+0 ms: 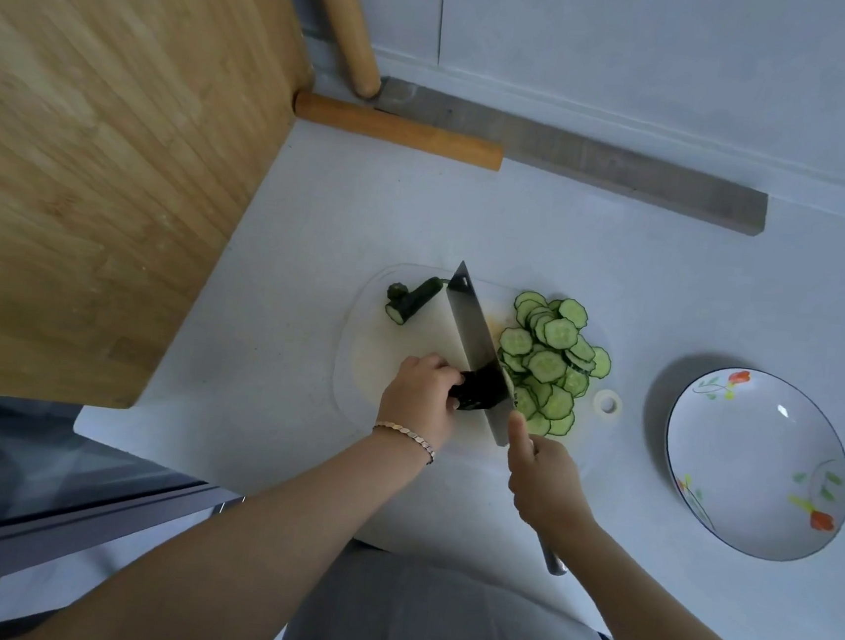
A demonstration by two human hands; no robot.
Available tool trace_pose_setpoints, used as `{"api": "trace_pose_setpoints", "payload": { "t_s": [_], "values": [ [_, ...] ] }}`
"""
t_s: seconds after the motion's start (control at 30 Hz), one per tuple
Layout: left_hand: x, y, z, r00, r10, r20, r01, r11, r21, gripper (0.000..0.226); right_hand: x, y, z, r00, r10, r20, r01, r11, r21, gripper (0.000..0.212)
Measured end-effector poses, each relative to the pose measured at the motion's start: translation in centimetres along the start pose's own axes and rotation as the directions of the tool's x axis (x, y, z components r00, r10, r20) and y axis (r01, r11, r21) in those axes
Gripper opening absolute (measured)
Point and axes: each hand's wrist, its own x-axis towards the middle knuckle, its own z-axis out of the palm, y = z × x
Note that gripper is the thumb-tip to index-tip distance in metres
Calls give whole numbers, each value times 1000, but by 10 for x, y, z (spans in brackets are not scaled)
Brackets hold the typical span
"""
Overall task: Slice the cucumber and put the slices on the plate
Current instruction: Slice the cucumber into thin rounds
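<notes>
While the left hand (421, 394) curls its fingers over the dark, uncut cucumber (481, 390), the knife (475, 335) stands edge-down right against that stub's cut face, tip pointing away from the person. The right hand (545, 473) is wrapped tight round the knife's handle, with one digit stretched forward onto the heel of the blade (thumb or forefinger, hard to call from up here). The grey butt of the handle pokes out behind the wrist.

All of this happens on the white cutting board (369, 366), lying flat on the pale counter (318, 206). Just right of the blade sits the heap of slices (553, 358), thin green rounds overlapping one another, all on the board. A trimmed end piece (409, 300) lies at the board's far left corner, apart from the blade.

Over to the right, the plate (757, 463), white with painted flowers, rests on the counter, well apart from the slices. A bracelet (407, 434) circles the left wrist. A big wooden board (108, 134) fills the left side, with two wooden rods (397, 129) behind.
</notes>
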Motion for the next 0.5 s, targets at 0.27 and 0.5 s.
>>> {"api": "trace_pose_setpoints", "payload": {
  "t_s": [0.27, 0.5],
  "values": [
    [0, -1, 0, 1000, -4, -19, 3, 999, -36, 26, -14, 0, -25, 995, 70, 76, -85, 970, 228, 55],
    [-1, 0, 0, 1000, -7, -8, 7, 1000, -24, 26, -20, -5, -24, 997, -2, 72, -8, 989, 146, 53]
  ]
}}
